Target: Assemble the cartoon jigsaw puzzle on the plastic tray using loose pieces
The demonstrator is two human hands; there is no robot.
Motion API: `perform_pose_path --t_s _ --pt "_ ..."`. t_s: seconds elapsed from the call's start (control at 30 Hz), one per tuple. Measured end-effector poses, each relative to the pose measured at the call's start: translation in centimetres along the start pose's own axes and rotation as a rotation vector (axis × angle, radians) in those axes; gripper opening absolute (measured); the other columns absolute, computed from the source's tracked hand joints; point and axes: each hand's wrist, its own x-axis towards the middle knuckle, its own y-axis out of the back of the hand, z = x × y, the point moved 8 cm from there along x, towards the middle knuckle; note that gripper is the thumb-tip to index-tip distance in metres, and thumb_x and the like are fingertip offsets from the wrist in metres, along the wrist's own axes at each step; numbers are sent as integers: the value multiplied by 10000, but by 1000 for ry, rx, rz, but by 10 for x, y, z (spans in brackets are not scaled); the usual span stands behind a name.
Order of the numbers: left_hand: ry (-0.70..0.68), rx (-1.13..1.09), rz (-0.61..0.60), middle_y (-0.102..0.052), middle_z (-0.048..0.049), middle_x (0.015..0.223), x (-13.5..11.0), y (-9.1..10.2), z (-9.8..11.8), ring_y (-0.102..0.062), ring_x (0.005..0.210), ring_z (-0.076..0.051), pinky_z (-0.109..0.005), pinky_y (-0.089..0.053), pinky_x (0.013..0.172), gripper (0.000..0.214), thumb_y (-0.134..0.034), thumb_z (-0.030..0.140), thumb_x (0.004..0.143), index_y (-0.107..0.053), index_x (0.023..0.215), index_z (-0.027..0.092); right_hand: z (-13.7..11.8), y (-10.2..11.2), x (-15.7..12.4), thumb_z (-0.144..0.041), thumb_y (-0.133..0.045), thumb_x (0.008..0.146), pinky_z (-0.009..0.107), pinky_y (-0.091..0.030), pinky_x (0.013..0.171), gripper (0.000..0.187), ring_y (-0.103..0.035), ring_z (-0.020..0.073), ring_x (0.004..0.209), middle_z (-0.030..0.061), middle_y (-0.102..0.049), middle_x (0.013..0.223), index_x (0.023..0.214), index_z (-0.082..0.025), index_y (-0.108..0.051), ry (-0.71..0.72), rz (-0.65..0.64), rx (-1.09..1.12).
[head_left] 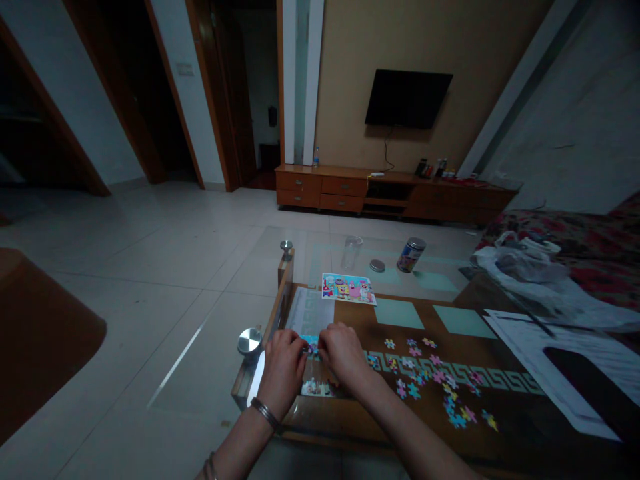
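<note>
Held left hand (pixel 285 353) and right hand (pixel 344 350) close together over the glass tabletop (pixel 525 420), with fingers curled inward rather than spread. Had a small cluster of puzzle pieces (pixel 313 346) between the two sets of fingertips, half hidden; could not tell whether pinching a piece or merely pressing down. Had loose pieces (pixel 439 377) strewn to the right of the right hand, with the nearest ones just beside the wrist. Had a cartoon picture card (pixel 349 289) lying beyond both hands, and past that a lid (pixel 377 265), a can (pixel 411 255) and a clear cup (pixel 351 252).

Risked, most likely, dragging the nearest loose pieces aside by sweeping the right forearm (pixel 410 427) low across the slick glass. Could also have split the cluster by shifting one hand without the other, or by lifting at one side only. Might have forced a wrong fit, too, because of dim light and fingers over the join. Risked tipping the light-looking cup only by reaching well past the card.
</note>
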Motion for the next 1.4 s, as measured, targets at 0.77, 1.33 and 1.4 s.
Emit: perform_pose_path --t_s 0.77,1.33,1.4 --pt "-1 17 -13 -577 -59 989 1 -1 0 -499 1014 -244 -393 -397 858 192 -490 141 840 -652 918 210 -1 1 -2 -156 -554 848 310 -391 785 178 -594 259 974 120 -699 957 890 -172 -727 -12 17 -37" --pt "-174 215 -120 -504 -138 1375 -37 -31 47 -417 1290 -335 -574 -309 1057 447 -634 277 811 -548 1243 207 15 -1 5 -172 -537 858 287 -366 824 267 -542 219 1031 70 -648 1043 1070 -236 -685 -15 83 105" --pt "-167 221 -140 -483 -148 1396 -37 -32 48 -401 1309 -341 -592 -299 1070 500 -652 304 803 -527 1277 204 15 -3 6 -178 -546 856 288 -369 824 265 -541 222 1030 72 -643 1048 1074 -237 -685 -16 89 115"
